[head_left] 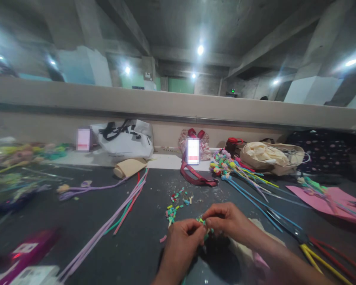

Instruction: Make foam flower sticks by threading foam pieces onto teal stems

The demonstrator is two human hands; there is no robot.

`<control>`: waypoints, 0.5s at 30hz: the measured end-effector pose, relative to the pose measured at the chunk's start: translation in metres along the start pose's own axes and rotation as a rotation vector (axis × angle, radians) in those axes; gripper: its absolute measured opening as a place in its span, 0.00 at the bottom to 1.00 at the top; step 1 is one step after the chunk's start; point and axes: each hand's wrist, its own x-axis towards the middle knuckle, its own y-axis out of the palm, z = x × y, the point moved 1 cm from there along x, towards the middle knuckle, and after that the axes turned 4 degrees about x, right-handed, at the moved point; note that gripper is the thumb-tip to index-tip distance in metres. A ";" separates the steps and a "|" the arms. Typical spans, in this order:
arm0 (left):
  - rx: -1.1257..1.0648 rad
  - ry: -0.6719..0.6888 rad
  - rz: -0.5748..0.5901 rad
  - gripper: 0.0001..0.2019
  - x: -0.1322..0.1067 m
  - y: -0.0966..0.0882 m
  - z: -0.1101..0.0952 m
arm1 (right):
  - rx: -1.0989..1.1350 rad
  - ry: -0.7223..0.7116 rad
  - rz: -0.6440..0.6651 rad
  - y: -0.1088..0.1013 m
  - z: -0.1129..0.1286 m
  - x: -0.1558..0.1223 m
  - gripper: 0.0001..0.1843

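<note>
My left hand [184, 242] and my right hand [230, 222] are close together at the front middle of the dark table. Fingers of both are pinched on a small green-and-yellow fuzzy piece [200, 220], mostly hidden behind the fingertips. Just beyond my left hand is a loose pile of short cut pipe cleaner bits [171, 213] in green, pink and yellow. More bits [180, 194] are scattered farther back. Left of my hands, long lilac, green and red pipe cleaners [118, 209] lie slantwise. A pale cloth or bag [277, 236] shows partly under my right forearm.
Scissors [310, 253] with red and yellow handles lie at right. Behind them are pink paper [302, 196], blue stems [255, 200] and a colourful flower bunch [222, 162]. A phone [192, 151], a white bag [127, 140] and a beige bundle [267, 154] line the back wall.
</note>
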 end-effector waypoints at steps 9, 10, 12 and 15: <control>0.016 0.004 0.000 0.12 0.000 0.001 -0.002 | 0.018 0.071 0.027 -0.002 -0.004 0.001 0.06; 0.022 0.000 0.002 0.12 0.000 0.001 -0.002 | 0.022 0.079 0.033 -0.002 -0.004 0.001 0.06; 0.023 -0.002 0.000 0.12 -0.001 0.001 -0.003 | 0.030 0.092 0.043 -0.002 -0.004 0.001 0.06; 0.014 0.006 -0.009 0.13 -0.001 0.001 -0.004 | 0.043 0.095 0.047 -0.002 -0.005 0.002 0.06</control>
